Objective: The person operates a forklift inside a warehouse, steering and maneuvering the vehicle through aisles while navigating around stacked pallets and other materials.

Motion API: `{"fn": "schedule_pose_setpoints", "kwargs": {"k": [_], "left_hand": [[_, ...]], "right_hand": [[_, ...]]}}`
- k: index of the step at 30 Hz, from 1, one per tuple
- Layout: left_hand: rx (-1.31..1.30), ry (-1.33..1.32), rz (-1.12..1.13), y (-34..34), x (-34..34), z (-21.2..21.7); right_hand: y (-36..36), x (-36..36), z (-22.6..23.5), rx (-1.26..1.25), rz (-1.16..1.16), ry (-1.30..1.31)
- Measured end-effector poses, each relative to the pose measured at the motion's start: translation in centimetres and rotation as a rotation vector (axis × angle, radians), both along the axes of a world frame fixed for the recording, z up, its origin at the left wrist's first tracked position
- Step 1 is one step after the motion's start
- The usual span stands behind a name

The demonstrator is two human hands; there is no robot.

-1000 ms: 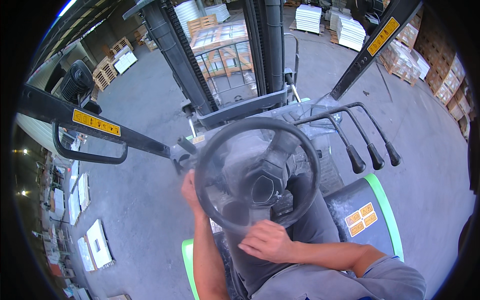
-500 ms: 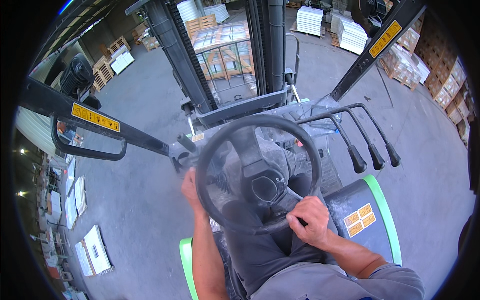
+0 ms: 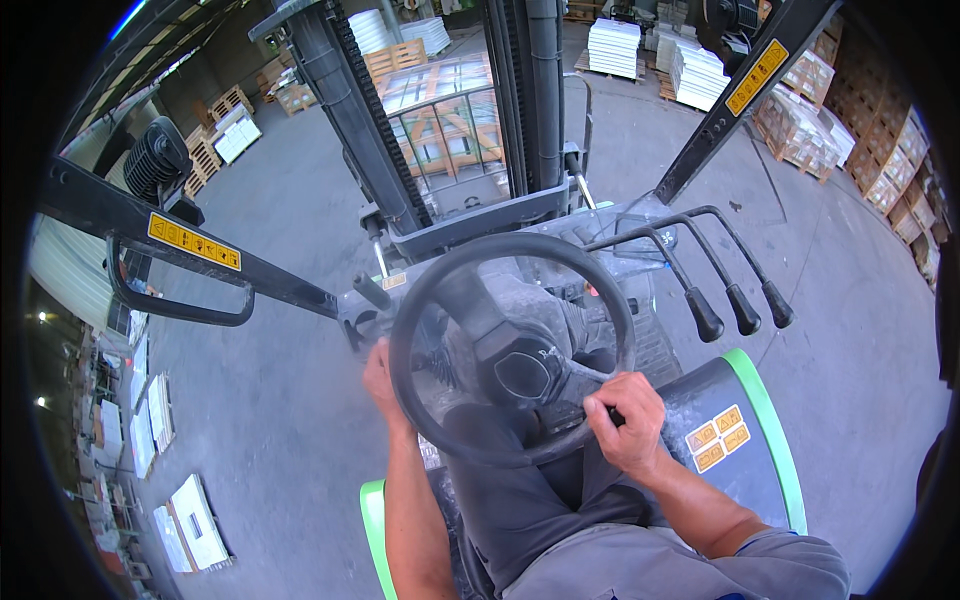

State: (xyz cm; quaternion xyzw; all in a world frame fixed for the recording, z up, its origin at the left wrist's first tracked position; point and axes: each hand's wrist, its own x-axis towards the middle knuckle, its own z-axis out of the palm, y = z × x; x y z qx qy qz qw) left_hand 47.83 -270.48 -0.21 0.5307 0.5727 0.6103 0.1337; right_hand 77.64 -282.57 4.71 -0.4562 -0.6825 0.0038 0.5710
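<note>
I sit at a forklift's black steering wheel (image 3: 405, 290). At the lower right of its rim, my right hand (image 3: 628, 422) is closed, fingers wrapped over a dark part that looks like a knob on the wheel. My left hand (image 3: 380, 382) is beside the rim's left side, below a short dark lever (image 3: 371, 291). Its fingers look curled, but what they hold, if anything, is hidden. Three control levers with black knobs (image 3: 741, 309) stand to the right, untouched. Beyond the wheel, a wood-framed crate (image 3: 450, 120) shows through the dark lift mast (image 3: 365, 120).
Stacks of white slabs (image 3: 613, 48) stand on pallets at the far right. Wrapped pallet loads (image 3: 795, 125) and stacked boxes line the right side. Wooden pallets (image 3: 203, 160) are at the far left. Flat panels (image 3: 198, 522) lie on the floor to the left.
The wheel has turned slightly counterclockwise, and my right hand has moved a little up and right with it. The floor panels on the left have shifted downward in view. My left hand stays put.
</note>
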Motion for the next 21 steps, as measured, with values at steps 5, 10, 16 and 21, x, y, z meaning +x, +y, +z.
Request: {"fn": "schedule_pose_setpoints", "kwargs": {"k": [5,10,16,21], "left_hand": [[-0.041,0.003,0.022,0.6,-0.4,0.3],[-0.082,-0.027,0.030,1.3,-0.7,0.5],[-0.256,-0.027,0.055,1.8,-2.1,-0.3],[-0.163,-0.001,0.018,2.5,-3.2,-1.3]], "right_hand": [[2.2,0.3,1.1,-0.013,-0.100,0.040],[3.4,-0.1,1.4,-0.001,-0.120,0.046],[3.0,-1.1,1.0,-0.018,-0.118,0.054],[3.0,-1.6,1.1,-0.046,-0.119,0.051]]}}
